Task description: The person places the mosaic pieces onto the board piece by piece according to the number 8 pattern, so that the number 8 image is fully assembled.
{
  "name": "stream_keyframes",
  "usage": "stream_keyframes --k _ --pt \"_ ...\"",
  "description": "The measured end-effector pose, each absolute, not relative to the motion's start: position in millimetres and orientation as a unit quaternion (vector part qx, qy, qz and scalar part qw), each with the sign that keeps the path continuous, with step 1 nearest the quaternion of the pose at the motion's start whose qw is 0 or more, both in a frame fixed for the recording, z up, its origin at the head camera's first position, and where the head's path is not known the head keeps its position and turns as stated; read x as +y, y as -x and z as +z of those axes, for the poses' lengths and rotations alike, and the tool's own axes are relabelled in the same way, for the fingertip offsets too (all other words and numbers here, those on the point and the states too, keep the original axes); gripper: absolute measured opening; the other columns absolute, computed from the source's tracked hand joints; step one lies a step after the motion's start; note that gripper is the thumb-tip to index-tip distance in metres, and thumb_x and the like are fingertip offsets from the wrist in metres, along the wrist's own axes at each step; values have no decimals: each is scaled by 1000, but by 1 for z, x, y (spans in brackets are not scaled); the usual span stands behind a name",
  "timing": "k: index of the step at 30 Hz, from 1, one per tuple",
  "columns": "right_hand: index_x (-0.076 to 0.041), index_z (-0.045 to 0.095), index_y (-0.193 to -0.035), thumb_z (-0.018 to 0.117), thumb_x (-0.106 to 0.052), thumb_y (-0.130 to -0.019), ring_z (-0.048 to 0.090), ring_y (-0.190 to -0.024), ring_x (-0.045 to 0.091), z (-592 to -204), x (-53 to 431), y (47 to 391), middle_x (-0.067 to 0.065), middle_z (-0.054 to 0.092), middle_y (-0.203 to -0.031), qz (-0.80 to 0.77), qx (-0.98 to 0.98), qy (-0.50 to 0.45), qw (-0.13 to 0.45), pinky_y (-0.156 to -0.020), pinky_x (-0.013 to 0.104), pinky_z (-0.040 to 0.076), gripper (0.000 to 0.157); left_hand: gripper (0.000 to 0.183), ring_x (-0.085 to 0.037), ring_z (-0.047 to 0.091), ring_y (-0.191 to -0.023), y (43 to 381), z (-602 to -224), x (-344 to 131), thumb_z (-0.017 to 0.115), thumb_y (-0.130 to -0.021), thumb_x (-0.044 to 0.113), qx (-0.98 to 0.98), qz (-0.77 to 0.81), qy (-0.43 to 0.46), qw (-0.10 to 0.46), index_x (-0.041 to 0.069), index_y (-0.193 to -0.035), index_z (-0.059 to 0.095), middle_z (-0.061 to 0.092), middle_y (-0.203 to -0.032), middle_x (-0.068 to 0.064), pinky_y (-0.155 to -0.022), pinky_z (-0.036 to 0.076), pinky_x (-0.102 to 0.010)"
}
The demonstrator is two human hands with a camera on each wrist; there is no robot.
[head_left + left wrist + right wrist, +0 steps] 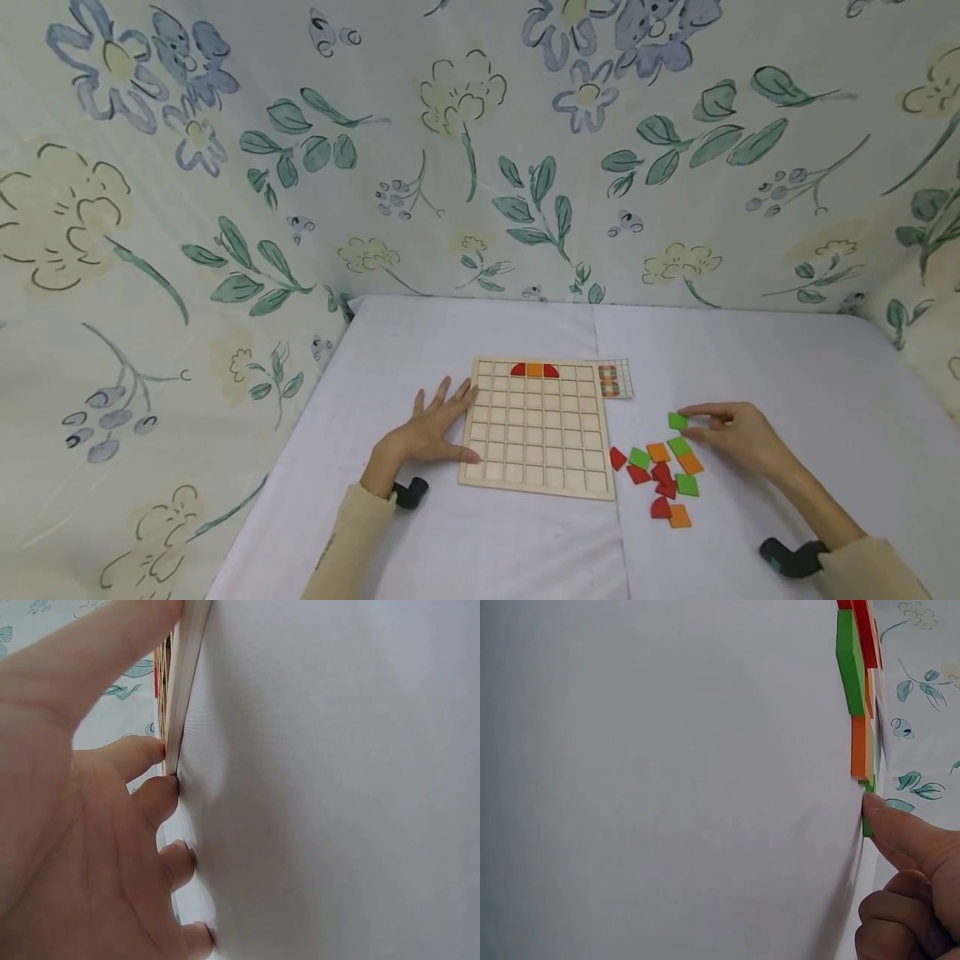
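The small pattern on the card [618, 379] is too tiny for us to read, and its left end is hidden at the board [534, 442]. Among the overlapping red pieces [662, 472] we cannot make out every outline. The bottom edge cuts off both cream sleeves [348, 542] in the head view. From the left wrist, we see the board only edge-on, cropped at the top, and the left hand [429, 433] runs out of frame. From the right wrist, the right hand [738, 429] is cropped too and covers part of the green square [677, 421] it pinches.
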State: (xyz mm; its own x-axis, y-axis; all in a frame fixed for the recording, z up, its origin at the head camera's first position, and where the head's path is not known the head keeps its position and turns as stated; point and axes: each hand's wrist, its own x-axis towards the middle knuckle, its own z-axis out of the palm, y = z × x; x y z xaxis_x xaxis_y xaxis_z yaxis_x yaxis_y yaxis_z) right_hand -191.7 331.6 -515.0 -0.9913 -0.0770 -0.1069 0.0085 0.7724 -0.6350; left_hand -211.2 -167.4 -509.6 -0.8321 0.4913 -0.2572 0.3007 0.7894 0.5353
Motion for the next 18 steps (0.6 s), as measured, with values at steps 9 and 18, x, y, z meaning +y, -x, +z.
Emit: stream_keyframes --k 9,18 --pt "-2 76 -119 82 -15 -87 42 -64 11 -509 327 198 -1 45 -67 -303 951 50 38 -50 23 36 35 116 -37 -14 -162 212 -510 -167 82 -83 55 926 243 -212 196 20 -168 12 0 -177 -3 -125 -14 -69" --pt "-2 76 -120 82 -14 -87 42 -65 15 -482 294 211 1 42 -65 -314 946 76 23 -50 22 36 35 116 -37 -14 -162 211 -508 -166 82 -83 55 926 245 -211 196 20 -168 12 0 -177 -4 -125 -14 -69"
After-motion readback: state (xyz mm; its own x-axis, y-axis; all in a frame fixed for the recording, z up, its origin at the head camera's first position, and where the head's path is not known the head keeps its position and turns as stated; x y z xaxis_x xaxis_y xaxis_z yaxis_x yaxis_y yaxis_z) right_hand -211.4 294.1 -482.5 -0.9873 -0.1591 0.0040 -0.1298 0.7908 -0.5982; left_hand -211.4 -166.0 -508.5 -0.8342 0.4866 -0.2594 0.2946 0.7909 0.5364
